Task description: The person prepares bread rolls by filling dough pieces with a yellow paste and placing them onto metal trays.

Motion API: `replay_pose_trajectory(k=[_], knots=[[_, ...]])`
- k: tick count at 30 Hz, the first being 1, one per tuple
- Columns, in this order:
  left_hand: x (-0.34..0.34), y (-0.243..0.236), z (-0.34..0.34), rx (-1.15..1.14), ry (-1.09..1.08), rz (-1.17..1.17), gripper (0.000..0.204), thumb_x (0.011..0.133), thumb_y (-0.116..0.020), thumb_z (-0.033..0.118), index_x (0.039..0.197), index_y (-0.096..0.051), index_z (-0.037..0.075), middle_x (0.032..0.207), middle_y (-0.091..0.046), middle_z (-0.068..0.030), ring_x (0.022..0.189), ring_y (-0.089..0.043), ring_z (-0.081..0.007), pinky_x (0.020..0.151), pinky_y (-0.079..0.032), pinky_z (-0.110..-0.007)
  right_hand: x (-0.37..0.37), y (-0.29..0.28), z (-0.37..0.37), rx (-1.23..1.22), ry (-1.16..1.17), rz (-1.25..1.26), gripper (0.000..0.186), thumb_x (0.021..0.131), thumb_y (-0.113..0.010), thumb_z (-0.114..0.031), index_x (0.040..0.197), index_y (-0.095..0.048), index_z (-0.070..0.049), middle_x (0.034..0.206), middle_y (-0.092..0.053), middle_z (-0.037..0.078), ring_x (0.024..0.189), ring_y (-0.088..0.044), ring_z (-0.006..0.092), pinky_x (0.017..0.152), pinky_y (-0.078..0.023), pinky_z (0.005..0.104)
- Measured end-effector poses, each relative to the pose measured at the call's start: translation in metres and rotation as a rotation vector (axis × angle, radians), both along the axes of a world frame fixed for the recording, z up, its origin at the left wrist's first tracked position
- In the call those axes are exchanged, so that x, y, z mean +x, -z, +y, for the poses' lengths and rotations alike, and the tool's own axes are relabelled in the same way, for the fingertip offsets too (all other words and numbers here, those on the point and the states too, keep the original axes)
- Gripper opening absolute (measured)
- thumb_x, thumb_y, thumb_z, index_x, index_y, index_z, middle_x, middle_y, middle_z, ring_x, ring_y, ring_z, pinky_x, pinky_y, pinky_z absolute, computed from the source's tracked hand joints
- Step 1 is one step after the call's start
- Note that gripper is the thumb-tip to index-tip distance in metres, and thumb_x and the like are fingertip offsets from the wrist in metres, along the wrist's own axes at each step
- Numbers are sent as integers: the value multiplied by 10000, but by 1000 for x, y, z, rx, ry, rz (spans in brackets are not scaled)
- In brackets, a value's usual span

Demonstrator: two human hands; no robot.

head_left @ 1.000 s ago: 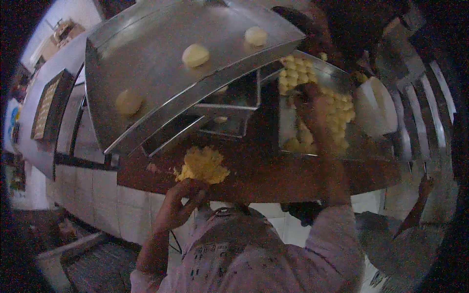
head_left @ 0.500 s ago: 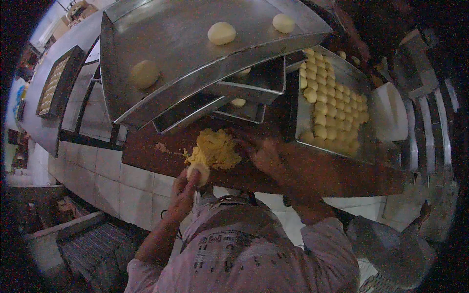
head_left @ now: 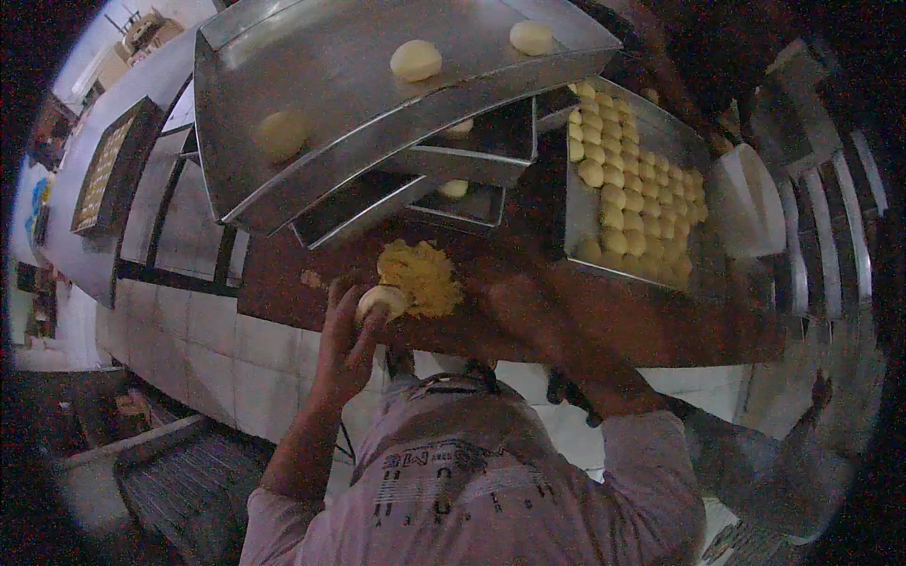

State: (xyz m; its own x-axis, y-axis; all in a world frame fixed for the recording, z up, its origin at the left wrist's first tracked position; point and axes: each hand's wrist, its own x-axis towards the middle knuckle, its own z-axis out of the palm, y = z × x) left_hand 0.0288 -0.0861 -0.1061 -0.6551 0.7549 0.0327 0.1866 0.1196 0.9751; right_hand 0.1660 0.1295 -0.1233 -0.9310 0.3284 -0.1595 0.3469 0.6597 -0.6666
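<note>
My left hand (head_left: 345, 332) is closed round a pale dough ball (head_left: 381, 303), fingers and thumb on its sides. The ball is beside the near left edge of a crumbly yellow mound (head_left: 420, 276), which looks like a filling and lies on the brown tabletop (head_left: 283, 269). To the right of the mound, my right hand (head_left: 519, 297) is over the tabletop; motion and dim light smear its fingers, so what it holds, if anything, does not show.
A large metal tray (head_left: 330, 75) with three dough balls stands over stacked smaller pans (head_left: 472, 160) beyond the mound. At right, a tray (head_left: 585, 217) holds rows of dough balls. Another filled tray (head_left: 104, 174) lies far left. A person's arm (head_left: 661, 47) shows at the back right.
My left hand has moved forward with the dough ball, up beside the yellow mound. My right hand has drawn away from the mound toward the right. The view has shifted slightly.
</note>
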Motion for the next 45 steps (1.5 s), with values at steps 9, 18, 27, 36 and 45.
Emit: replay_pose_trajectory(k=[9, 18, 27, 36, 45], knots=[[29, 37, 67, 180, -49, -450, 301, 870, -625, 151, 1122, -576, -6, 1037, -621, -102, 900, -592, -159, 806, -476, -295, 32, -20, -21, -448, 532, 47, 226, 864, -628, -150, 1056, -648, -32, 1044, -655, 109, 943, -619, 202, 866, -476, 323], [80, 43, 88, 91, 95, -566, 392, 872, -579, 114, 1241, -511, 4, 1221, -539, -116, 1106, -523, -197, 934, -421, -324, 60, 0, -16, 280, 260, 392, 293, 829, -631, -57, 1121, -611, -39, 1089, -626, 155, 1023, -603, 264, 884, -482, 370], [65, -16, 68, 238, 259, -315, 492, 878, -544, 70, 1345, -400, 13, 1270, -512, -113, 1188, -471, -201, 999, -375, -335, 45, -80, -18, 152, 196, 432, 446, 758, -720, -109, 1185, -594, -93, 1176, -557, 131, 1105, -528, 314, 935, -447, 400], [40, -22, 81, -206, 280, 283, 384, 938, -518, 185, 1283, -455, 30, 1162, -552, -127, 1097, -526, -240, 954, -399, -327, 48, -14, -36, 378, 161, 716, 328, 726, -717, -113, 1052, -676, -121, 1097, -556, 99, 1052, -522, 299, 964, -373, 468], [49, 11, 78, -92, 319, -31, 427, 970, -403, 398, 1176, -490, 34, 1066, -558, -155, 988, -546, -251, 849, -418, -371, 52, -56, -23, 50, 289, 499, 226, 747, -724, -181, 952, -677, -98, 1042, -533, 82, 1049, -495, 322, 933, -365, 480]])
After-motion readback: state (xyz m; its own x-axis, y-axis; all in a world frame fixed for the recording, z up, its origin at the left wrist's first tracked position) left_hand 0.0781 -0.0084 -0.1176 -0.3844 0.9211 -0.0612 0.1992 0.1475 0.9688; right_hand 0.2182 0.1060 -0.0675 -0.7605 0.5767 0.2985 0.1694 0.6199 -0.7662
